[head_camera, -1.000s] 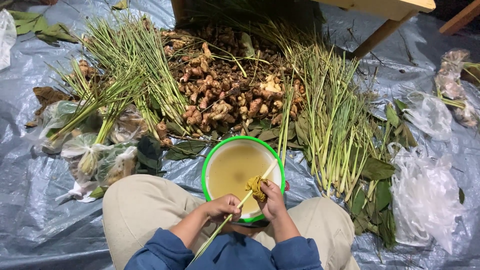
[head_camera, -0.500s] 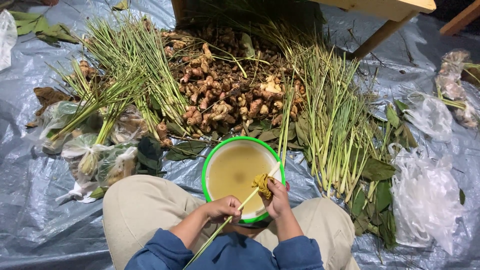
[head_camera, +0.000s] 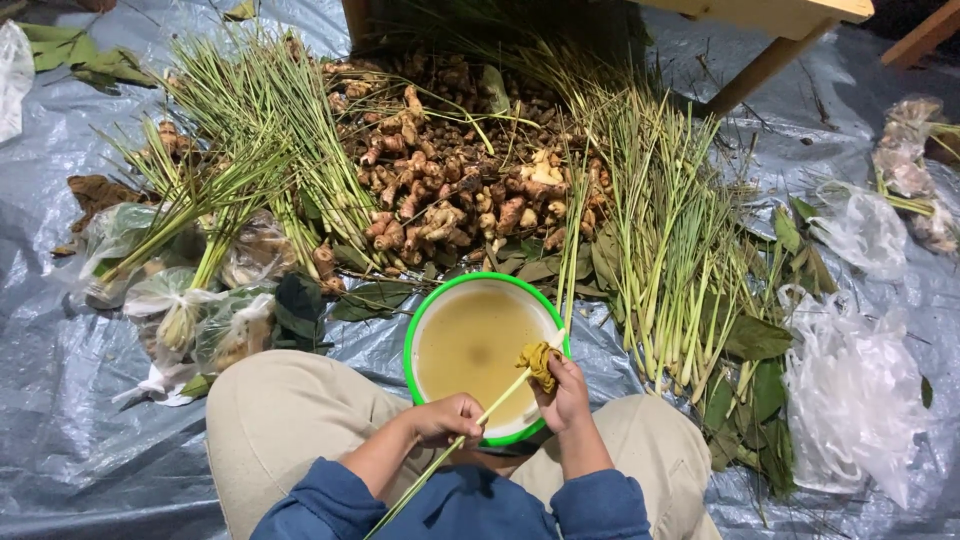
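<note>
Step in hand, by the look of it: wiping a lemongrass stalk (head_camera: 470, 425) clean over the wash basin (head_camera: 420, 322). Left hand (head_camera: 445, 418), lower centre of frame, is clenched around the stalk mid-length; the leafy end runs down-left past the blue sleeves, the pale base end points up-right to the basin rim. Right hand (head_camera: 565, 392), just right of it, pinches a wet yellow rag (head_camera: 540, 362) against the stalk near its base, fingers closed on the cloth. Basin is green-rimmed, white inside, holds murky yellowish water, and sits between the person's knees at lower centre. Stalk crosses the lower right of the basin, above the water, not dipped. Beyond the basin, upper centre: pile of ginger-like rhizomes (head_camera: 450, 190). Loose lemongrass bundles (head_camera: 250, 130) at upper left, another spread (head_camera: 670, 230) at right of centre. Bagged produce (head_camera: 180, 310) at left, crumpled clear plastic bags (head_camera: 850, 400) at right, all on a grey tarp (head_camera: 60, 420). Judgement: the wipe looks mid-stroke, at the base end. A next move would call for the left hand holding firm while the rag slides along the stalk, with the rag kept over the basin so drips land in it. Can't tell how clean the stalk is; too small.
</note>
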